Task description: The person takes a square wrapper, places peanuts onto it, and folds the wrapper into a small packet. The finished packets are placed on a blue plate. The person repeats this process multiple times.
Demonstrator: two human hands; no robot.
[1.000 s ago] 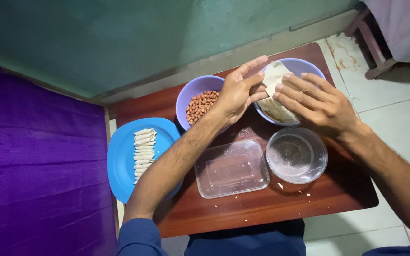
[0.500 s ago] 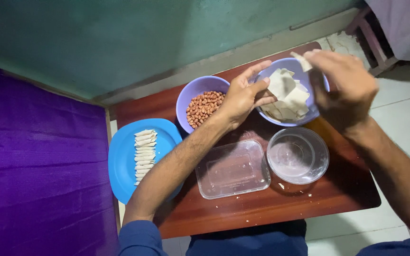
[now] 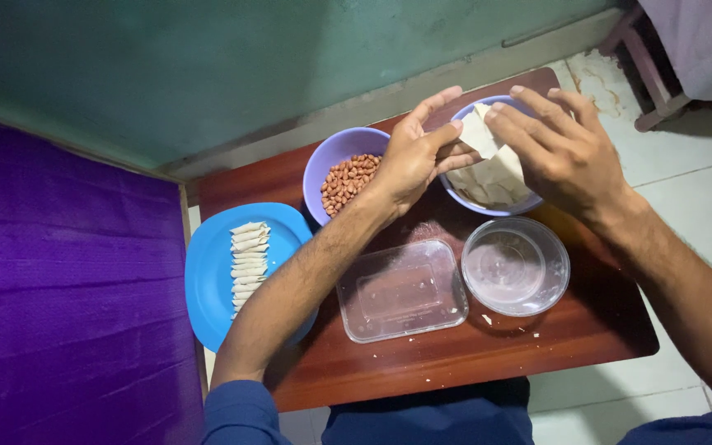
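The wooden tabletop, a dark reddish-brown board with a smooth sheen and a scatter of pale crumbs, carried all the ware. Largest on it was a round blue plate of plain plastic at the left edge, holding a neat column of small rolled pastry pieces, off-white and matte. Next in size stood a clear rectangular container and a clear round bowl, both thin-walled and glossy; whether they held anything could not be told. Behind them sat two lilac bowls: the left bowl held reddish-brown peanuts, and the right bowl held a loose stack of thin pale wrappers. Both hands met over that right bowl. The left hand and the right hand pinched one wrapper sheet between fingertips, lifted just above the stack. The sheet appeared thin, limp and likely to tear or cling. In judgement, this separation was best done with light fingertip pressure at one corner, peeling slowly while the other hand steadied the sheet, keeping it flat and free of creases.
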